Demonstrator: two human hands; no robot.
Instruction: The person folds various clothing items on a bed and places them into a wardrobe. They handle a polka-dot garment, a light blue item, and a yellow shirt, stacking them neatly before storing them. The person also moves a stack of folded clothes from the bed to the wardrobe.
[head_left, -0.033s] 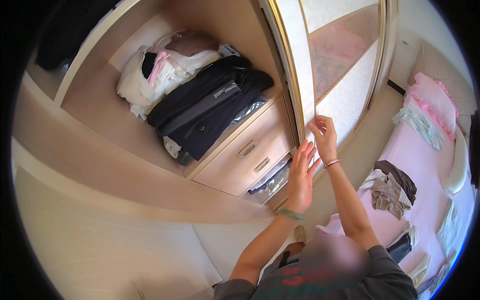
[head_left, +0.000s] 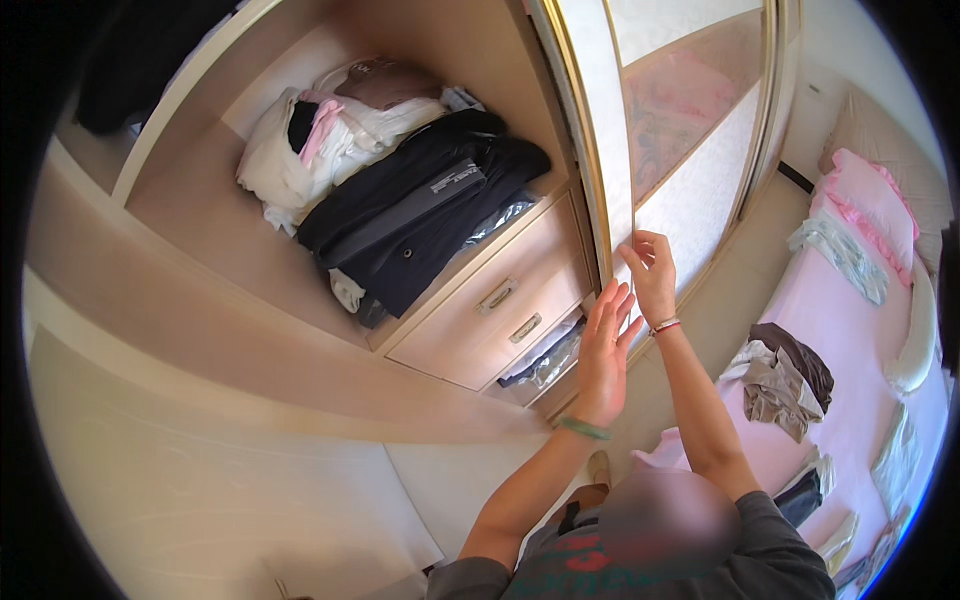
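A wardrobe's white sliding door [head_left: 664,225], trimmed in gold and set with a pinkish patterned panel, stands upright in front of me. My left hand [head_left: 603,355], a green bangle at its wrist, has its fingers stretched out and its palm turned toward the door's lower part, the fingertips at the door's near frame. Just above and to the right, my right hand [head_left: 653,272], with a thin red bracelet, has bent fingers and thumb closed at the door's surface beside a gold strip. Its fingertips are partly hidden.
Left of the door, an open wardrobe shelf holds folded dark clothes [head_left: 400,235] and a white pile [head_left: 290,170]. Below are drawers [head_left: 500,310] and a low compartment with packed clothes [head_left: 550,360]. At right, a pink bed [head_left: 850,340] bears crumpled brown clothes [head_left: 785,390] and a pillow [head_left: 870,205].
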